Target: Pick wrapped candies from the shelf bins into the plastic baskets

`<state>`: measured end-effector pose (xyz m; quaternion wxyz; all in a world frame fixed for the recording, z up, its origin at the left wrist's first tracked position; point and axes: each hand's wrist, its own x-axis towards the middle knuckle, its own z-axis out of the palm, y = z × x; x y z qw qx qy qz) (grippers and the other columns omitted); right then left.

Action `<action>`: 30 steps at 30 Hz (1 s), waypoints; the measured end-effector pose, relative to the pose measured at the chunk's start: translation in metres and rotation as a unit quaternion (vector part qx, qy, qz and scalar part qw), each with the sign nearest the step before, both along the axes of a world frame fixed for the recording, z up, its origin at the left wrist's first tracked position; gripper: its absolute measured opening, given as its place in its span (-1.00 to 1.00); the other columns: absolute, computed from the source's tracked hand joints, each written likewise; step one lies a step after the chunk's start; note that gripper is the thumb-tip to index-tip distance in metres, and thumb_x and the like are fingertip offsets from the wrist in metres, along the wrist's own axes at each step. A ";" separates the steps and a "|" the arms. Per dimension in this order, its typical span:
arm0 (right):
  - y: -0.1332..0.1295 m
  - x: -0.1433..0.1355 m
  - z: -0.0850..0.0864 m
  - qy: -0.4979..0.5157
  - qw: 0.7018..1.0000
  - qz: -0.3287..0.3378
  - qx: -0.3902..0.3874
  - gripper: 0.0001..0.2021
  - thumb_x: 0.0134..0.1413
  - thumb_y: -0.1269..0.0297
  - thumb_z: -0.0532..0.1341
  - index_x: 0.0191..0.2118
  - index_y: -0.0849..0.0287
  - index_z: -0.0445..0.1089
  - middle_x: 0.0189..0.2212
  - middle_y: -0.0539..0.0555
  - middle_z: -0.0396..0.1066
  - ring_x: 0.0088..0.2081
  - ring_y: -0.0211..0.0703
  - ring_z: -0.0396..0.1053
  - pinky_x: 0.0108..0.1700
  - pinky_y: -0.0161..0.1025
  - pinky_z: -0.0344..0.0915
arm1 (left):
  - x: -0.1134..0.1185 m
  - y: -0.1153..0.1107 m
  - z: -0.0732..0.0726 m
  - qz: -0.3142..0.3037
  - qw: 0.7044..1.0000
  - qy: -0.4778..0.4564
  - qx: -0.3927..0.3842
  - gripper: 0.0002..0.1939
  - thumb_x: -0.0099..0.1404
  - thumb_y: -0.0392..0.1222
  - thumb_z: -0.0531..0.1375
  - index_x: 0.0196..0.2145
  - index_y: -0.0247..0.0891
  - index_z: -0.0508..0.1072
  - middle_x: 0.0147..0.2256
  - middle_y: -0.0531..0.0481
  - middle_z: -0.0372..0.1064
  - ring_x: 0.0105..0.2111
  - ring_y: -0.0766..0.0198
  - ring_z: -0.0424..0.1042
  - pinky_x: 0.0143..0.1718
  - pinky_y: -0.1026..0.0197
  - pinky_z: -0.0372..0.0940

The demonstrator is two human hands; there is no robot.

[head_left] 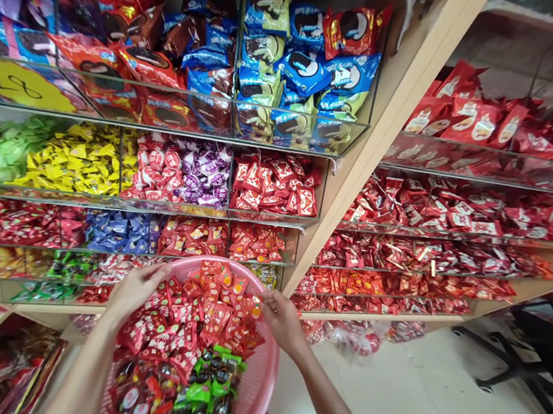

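A round pink plastic basket (pixel 265 380) holds several kinds of wrapped candy. At its far left rim is my left hand (pixel 138 289), fingers closed on the edge. My right hand (pixel 283 321) is at the right rim, thumb and fingertips pinched on a small red wrapped candy (pixel 256 309) with an orange print. Red candies with orange prints (pixel 220 314) lie near it at the back of the basket. Other red packets (pixel 168 331) fill the left side. Green-and-black packets (pixel 211 387) and dark red-wrapped pieces (pixel 137 391) lie at the front.
Tiered shelves with clear bins stand ahead, holding yellow candies (pixel 83 160), blue candies (pixel 122 232) and blue cookie packs (pixel 303 69). A yellow price sign (pixel 24 83) reads 28. A wooden upright (pixel 391 134) divides the shelves. A black chair base (pixel 514 364) stands at right on the pale floor (pixel 398 403).
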<state>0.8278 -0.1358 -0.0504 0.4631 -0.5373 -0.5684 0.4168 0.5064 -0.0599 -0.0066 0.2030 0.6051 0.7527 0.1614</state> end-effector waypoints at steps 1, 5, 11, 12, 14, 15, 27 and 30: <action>-0.003 -0.002 0.001 -0.050 0.999 -0.014 0.009 -0.90 0.03 0.37 0.09 -0.32 0.16 0.33 -0.52 -0.02 0.30 -0.46 -0.23 0.27 -0.41 -0.31 0.15 | 0.000 0.000 0.001 0.004 1.000 0.003 -0.002 -0.34 0.14 0.35 -0.02 -0.01 -0.09 0.46 -0.08 -0.06 0.46 -0.07 -0.06 0.40 -0.11 0.05 0.26; -0.015 -0.008 0.006 -0.249 0.966 -0.049 0.048 -0.81 0.03 0.48 0.06 -0.26 0.16 0.36 -0.41 0.05 0.39 -0.31 -0.12 0.32 -0.27 -0.25 0.18 | -0.001 0.000 0.000 0.006 1.000 0.009 0.005 -0.37 0.15 0.33 -0.01 -0.02 -0.09 0.46 -0.10 -0.06 0.48 -0.08 -0.05 0.41 -0.11 0.04 0.26; -0.022 -0.011 0.002 -0.296 0.951 -0.060 0.071 -0.77 0.05 0.52 0.04 -0.23 0.14 0.36 -0.31 0.08 0.43 -0.21 -0.09 0.33 -0.19 -0.25 0.20 | -0.003 0.000 -0.002 0.008 1.000 -0.007 0.007 -0.38 0.15 0.32 0.00 -0.01 -0.06 0.45 -0.02 -0.04 0.42 -0.01 -0.05 0.36 -0.03 0.01 0.22; -0.022 -0.011 0.000 -0.281 0.955 -0.060 0.071 -0.77 0.06 0.51 0.04 -0.23 0.14 0.36 -0.32 0.07 0.43 -0.21 -0.10 0.33 -0.20 -0.25 0.20 | -0.003 -0.001 -0.001 0.012 1.000 -0.008 0.007 -0.39 0.14 0.32 0.01 -0.01 -0.06 0.45 -0.01 -0.04 0.41 0.00 -0.06 0.35 -0.03 0.00 0.21; -0.023 -0.011 -0.003 -0.260 0.961 -0.061 0.068 -0.78 0.08 0.50 0.03 -0.23 0.13 0.36 -0.33 0.05 0.44 -0.22 -0.11 0.34 -0.21 -0.26 0.21 | -0.002 -0.002 0.000 0.016 1.000 -0.010 0.010 -0.39 0.13 0.32 0.03 -0.02 -0.06 0.46 -0.01 -0.04 0.41 0.01 -0.07 0.34 -0.03 0.00 0.21; -0.023 -0.012 -0.004 -0.260 0.961 -0.065 0.069 -0.78 0.08 0.49 0.03 -0.23 0.13 0.36 -0.33 0.05 0.44 -0.23 -0.10 0.34 -0.22 -0.25 0.21 | -0.001 -0.002 0.000 0.017 1.000 -0.010 0.012 -0.39 0.13 0.32 0.03 -0.02 -0.06 0.46 -0.01 -0.04 0.41 0.01 -0.08 0.34 -0.03 -0.01 0.21; 0.005 0.006 0.007 -0.259 0.949 -0.118 0.137 -0.83 0.14 0.37 0.02 -0.29 0.17 0.36 -0.29 0.10 0.33 -0.27 -0.15 0.31 -0.22 -0.24 0.23 | -0.015 -0.002 -0.010 0.016 1.000 -0.006 0.007 -0.41 0.13 0.29 0.04 0.00 -0.04 0.44 -0.01 -0.03 0.41 0.01 -0.07 0.34 -0.02 0.02 0.20; 0.043 0.021 0.009 -0.280 0.941 -0.132 0.139 -0.82 0.11 0.38 0.03 -0.24 0.20 0.37 -0.28 0.13 0.34 -0.24 -0.10 0.31 -0.18 -0.19 0.23 | -0.021 -0.004 -0.011 0.014 1.000 -0.007 0.007 -0.42 0.14 0.27 0.04 0.00 -0.07 0.45 -0.03 -0.04 0.43 0.00 -0.06 0.35 -0.02 0.05 0.21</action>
